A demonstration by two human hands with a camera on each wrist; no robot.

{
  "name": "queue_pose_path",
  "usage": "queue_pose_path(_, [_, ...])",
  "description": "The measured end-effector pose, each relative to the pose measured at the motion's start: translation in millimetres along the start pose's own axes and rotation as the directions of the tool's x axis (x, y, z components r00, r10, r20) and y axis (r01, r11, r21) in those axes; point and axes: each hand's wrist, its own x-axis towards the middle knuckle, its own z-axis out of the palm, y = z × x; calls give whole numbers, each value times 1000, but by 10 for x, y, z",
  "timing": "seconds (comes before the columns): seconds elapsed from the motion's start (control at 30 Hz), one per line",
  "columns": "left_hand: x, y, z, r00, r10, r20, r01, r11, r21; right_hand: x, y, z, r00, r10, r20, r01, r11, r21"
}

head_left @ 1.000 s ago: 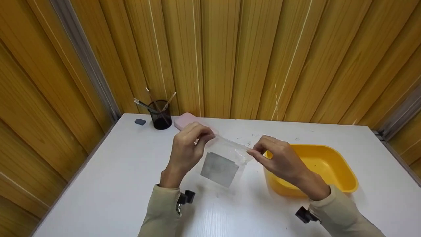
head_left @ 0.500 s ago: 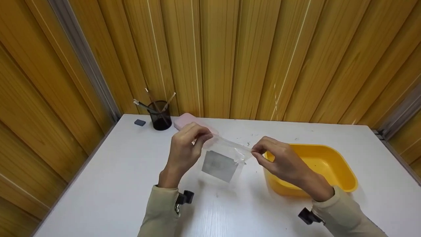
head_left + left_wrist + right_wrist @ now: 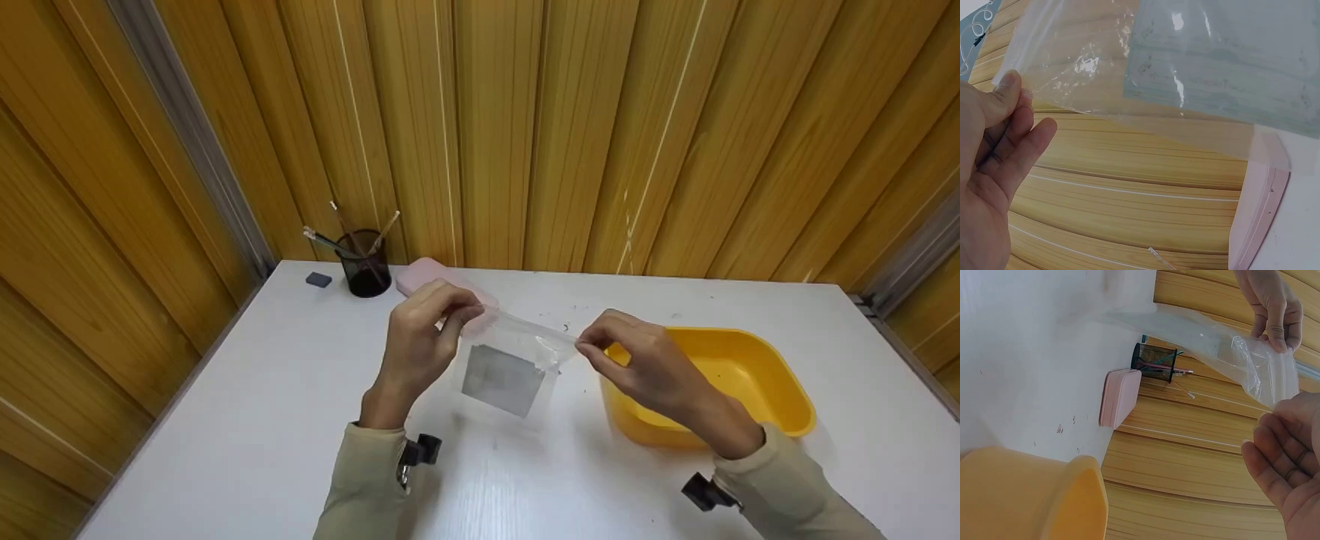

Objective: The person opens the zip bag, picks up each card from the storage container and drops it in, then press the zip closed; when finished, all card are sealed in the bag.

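A clear zip bag [image 3: 517,327] hangs above the table with a flat grey, sheet-like stack [image 3: 502,381] inside. My left hand [image 3: 424,337] pinches one top corner between thumb and fingers. At the opposite corner, my right hand [image 3: 639,358] pinches the bag's top edge, and the strip between the hands is drawn straight. In the left wrist view the stack [image 3: 1224,67] looks pale green-grey through the wrinkled plastic. Seen from the right wrist, the zip strip [image 3: 1283,374] runs from one hand to the other.
A yellow basin [image 3: 739,375] stands on the white table [image 3: 262,420], partly behind my right hand. Behind the left hand lies a pink case [image 3: 427,274]. A black mesh pencil cup [image 3: 366,270] and a small dark block [image 3: 319,279] are at the back left, before a wood-patterned wall [image 3: 495,135].
My right hand has shifted slightly right and the left hand slightly left, stretching the bag's top edge. The bag's lower part has risen a little. Both hands keep their pinch.
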Motion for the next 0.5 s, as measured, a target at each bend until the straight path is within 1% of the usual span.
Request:
queue_pose_path(0.17, [-6,3,-3,1000,-2,-1,2,1000,1,-6,7,14,1000,1,-26,-1,1000,10])
queue_pose_path(0.27, [-9,-3,0,1000,-28,11,28,1000,-11,-14,18,18,999,18,-48,-17,1000,27])
queue_pose_path(0.37, [-13,-9,-11,995,-81,53,83,996,-42,-19,26,23,996,60,-72,-57,997,42])
queue_pose_path(0.43, [-9,3,-29,989,-116,91,122,991,-59,-22,26,25,991,97,-89,-92,994,56])
queue_pose_path(0.5, [-1,34,-50,982,-140,129,148,987,-56,-20,19,24,985,137,-105,-129,989,76])
